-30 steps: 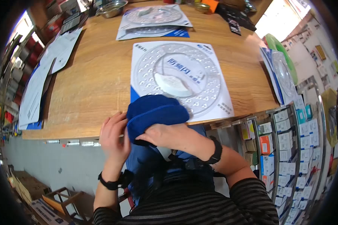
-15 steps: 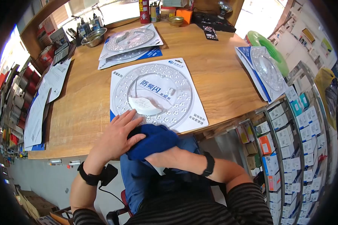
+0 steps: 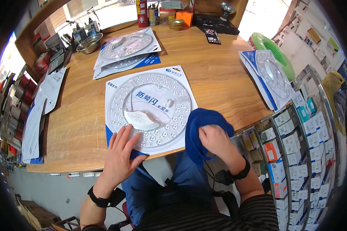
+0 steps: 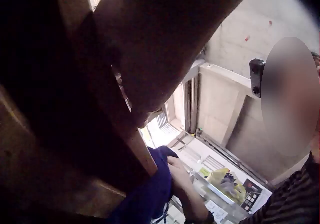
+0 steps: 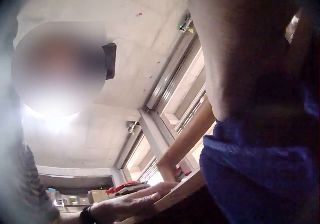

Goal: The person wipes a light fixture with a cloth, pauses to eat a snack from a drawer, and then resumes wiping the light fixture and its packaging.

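A dark blue cloth [image 3: 208, 119] is bunched in the right hand [image 3: 216, 141], whose fingers curl into it at the table's front edge. The same cloth [image 5: 255, 169] fills the lower right of the right wrist view. Beside it lies a flat package [image 3: 150, 111] with a clear ring-shaped cover and a white oval part in its middle. The left hand [image 3: 121, 156] rests with extended fingers on the package's lower left edge. In the left wrist view the cloth [image 4: 155, 184] hangs by the table edge, with the right hand [image 4: 181, 176] on it.
Two similar packages [image 3: 127, 44] overlap at the back left, near a metal bowl [image 3: 90, 43]. Another package [image 3: 272, 73] leans over the right edge beside a green coil [image 3: 273, 50]. Papers [image 3: 46, 96] lie at the left edge. Shelves of boxes [image 3: 297, 154] stand at the right.
The right hand has carried the blue cloth rightward, off the package's front edge to its right corner. The left hand has left the cloth and lies on the package.
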Motion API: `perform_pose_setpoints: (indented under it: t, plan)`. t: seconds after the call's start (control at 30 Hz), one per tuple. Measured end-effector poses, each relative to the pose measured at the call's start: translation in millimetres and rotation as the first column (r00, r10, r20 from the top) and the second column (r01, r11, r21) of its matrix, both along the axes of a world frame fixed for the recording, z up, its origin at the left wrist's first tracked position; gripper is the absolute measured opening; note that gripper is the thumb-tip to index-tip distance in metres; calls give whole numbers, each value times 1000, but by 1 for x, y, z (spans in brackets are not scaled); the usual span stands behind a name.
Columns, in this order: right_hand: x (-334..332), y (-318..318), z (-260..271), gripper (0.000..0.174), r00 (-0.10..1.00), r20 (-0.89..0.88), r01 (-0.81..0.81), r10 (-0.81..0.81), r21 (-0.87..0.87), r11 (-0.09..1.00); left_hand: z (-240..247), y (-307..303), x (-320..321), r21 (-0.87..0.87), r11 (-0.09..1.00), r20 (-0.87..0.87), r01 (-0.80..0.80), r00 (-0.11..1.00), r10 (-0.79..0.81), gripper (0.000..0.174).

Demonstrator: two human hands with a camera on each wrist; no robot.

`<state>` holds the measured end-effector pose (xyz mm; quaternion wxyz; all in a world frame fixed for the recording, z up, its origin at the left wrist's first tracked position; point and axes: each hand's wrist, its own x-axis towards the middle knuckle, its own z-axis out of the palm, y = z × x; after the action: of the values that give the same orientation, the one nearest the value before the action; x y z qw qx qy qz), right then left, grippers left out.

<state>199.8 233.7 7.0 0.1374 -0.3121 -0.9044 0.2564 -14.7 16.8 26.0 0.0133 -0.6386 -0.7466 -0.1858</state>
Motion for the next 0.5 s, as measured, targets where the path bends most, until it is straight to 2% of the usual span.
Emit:
perform_pose_setpoints:
  t: [0.03,0.1,0.17,0.23,0.27,0.33,0.37,0.4,0.43,0.5]
  plan:
    - [-3,5,-4,17,997,-77,13,-8,75,997,0,0,0,8,1000,8,2,1000,-2,65]
    - [-3,12,4,20,967,-253,-39,33,-16,999,0,-2,-1,18,1000,16,0,1000,0,65]
    - [10,20,11,22,881,-467,-48,79,78,996,0,-3,-3,47,999,60,16,998,-19,64]
    - [19,22,14,19,738,-669,228,93,376,898,1,-5,-11,57,997,92,43,995,-48,64]
    - [17,19,16,19,741,-665,224,92,374,900,1,-8,-15,60,995,121,75,989,-82,64]
    - [31,14,18,20,819,-556,147,140,439,887,2,-12,-22,64,992,164,113,979,-122,63]
    - [32,36,29,20,852,-497,104,163,466,879,3,-14,-24,74,986,201,151,966,-163,63]
    - [38,17,24,20,880,-436,56,189,491,869,3,-16,-26,63,982,171,179,967,-187,68]
    - [52,14,24,21,901,-373,4,220,516,857,2,-19,-23,61,983,176,171,968,-180,68]
    - [49,-19,22,21,929,-242,-102,282,563,820,0,-22,-17,118,993,168,1,986,-20,76]
